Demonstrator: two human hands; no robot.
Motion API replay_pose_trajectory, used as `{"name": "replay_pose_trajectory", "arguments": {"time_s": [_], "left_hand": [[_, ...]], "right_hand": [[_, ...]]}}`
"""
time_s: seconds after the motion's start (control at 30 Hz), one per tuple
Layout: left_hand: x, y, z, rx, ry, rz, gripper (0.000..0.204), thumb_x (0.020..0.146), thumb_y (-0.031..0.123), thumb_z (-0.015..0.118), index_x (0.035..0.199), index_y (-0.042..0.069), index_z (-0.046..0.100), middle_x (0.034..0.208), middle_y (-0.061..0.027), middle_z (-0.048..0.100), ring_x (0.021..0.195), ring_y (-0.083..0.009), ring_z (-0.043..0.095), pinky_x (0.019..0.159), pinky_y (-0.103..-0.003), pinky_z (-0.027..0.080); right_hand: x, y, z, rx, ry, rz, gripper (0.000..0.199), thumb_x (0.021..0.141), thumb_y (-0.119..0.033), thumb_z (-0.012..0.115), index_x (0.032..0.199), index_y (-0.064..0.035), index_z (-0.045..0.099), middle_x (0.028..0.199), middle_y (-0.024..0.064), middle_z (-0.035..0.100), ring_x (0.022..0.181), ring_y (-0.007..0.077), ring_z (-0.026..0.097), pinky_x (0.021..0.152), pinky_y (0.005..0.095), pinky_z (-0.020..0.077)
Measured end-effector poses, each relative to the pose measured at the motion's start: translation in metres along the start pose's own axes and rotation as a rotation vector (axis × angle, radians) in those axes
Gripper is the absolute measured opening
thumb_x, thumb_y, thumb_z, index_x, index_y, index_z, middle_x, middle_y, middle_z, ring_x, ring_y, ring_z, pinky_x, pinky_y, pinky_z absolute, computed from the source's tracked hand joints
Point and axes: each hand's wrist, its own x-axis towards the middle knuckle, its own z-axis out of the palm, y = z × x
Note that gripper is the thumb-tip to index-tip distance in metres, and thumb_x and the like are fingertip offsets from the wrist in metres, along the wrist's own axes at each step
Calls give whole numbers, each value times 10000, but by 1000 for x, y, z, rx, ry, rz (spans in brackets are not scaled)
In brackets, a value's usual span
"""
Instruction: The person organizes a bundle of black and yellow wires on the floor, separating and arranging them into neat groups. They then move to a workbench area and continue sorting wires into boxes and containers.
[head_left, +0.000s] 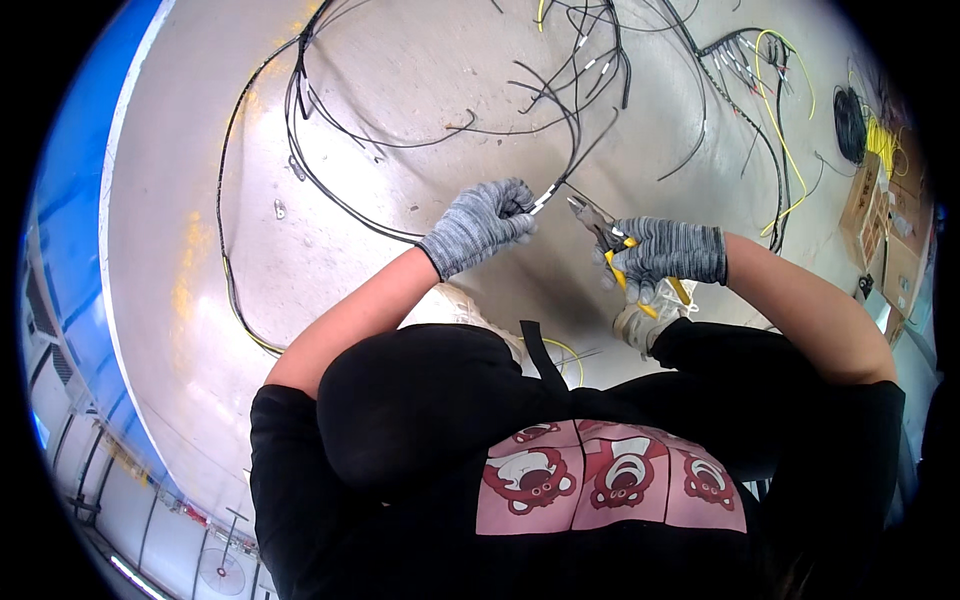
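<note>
My left hand, in a grey knit glove, is closed around a bundle of black cables. White label sleeves sit on the cables just past my fingertips. In my right hand, gloved the same way, is a pair of pliers with yellow and black handles. The metal jaws point up and left, close to the labelled cables and the thin black ends beside them. Whether the jaws touch a cable I cannot tell. Past my hands the cables fan out into several loose black ends.
Black wiring harness curves over the pale floor on the left. Another harness with a yellow wire lies at right. Farther right are a black cable coil, yellow wire and cardboard boxes. A shoe shows below the pliers.
</note>
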Motion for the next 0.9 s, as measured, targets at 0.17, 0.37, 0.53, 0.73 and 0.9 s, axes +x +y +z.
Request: {"name": "replay_pose_trajectory", "arguments": {"time_s": [0.17, 0.37, 0.53, 0.73, 0.9], "left_hand": [[-8, 17, 3, -215, -29, 98, 335, 900, 181, 557, 1189, 39, 465, 860, -38, 605, 656, -65, 525, 596, -197, 443], [-14, 31, 0, -257, -52, 224, 418, 931, 258, 511, 1277, 32, 447, 845, -3, 583, 659, -60, 503, 624, -203, 447], [-19, 28, 2, -358, -11, 208, 351, 923, 214, 520, 1207, 9, 492, 866, -24, 579, 730, -77, 561, 672, -211, 476], [-21, 36, 8, -294, 12, 238, 339, 900, 176, 546, 1180, -7, 488, 842, -59, 561, 702, -101, 585, 621, -236, 508], [-16, 27, 8, 102, 18, 309, 327, 905, 191, 536, 1195, 44, 496, 872, -58, 569, 764, -134, 587, 671, -291, 495]], "right_hand": [[-15, -12, 3, 103, -15, -138, 315, 855, -187, 597, 1099, -21, 490, 926, 106, 596, 724, 165, 634, 628, 257, 535], [-19, -26, 7, 65, -20, -195, 265, 906, -198, 516, 1075, -1, 462, 914, 150, 613, 714, 197, 668, 586, 259, 561], [-17, -44, 13, -58, 106, -256, 268, 912, -199, 511, 1080, 6, 472, 892, 139, 615, 652, 176, 652, 526, 240, 537], [-15, -48, 13, -80, 174, -279, 276, 907, -190, 513, 1094, 11, 480, 841, 117, 618, 597, 133, 613, 489, 218, 507], [-14, -54, 20, -230, 262, -307, 244, 896, -189, 525, 1066, -16, 491, 800, 92, 622, 559, 103, 585, 468, 207, 490]]}}
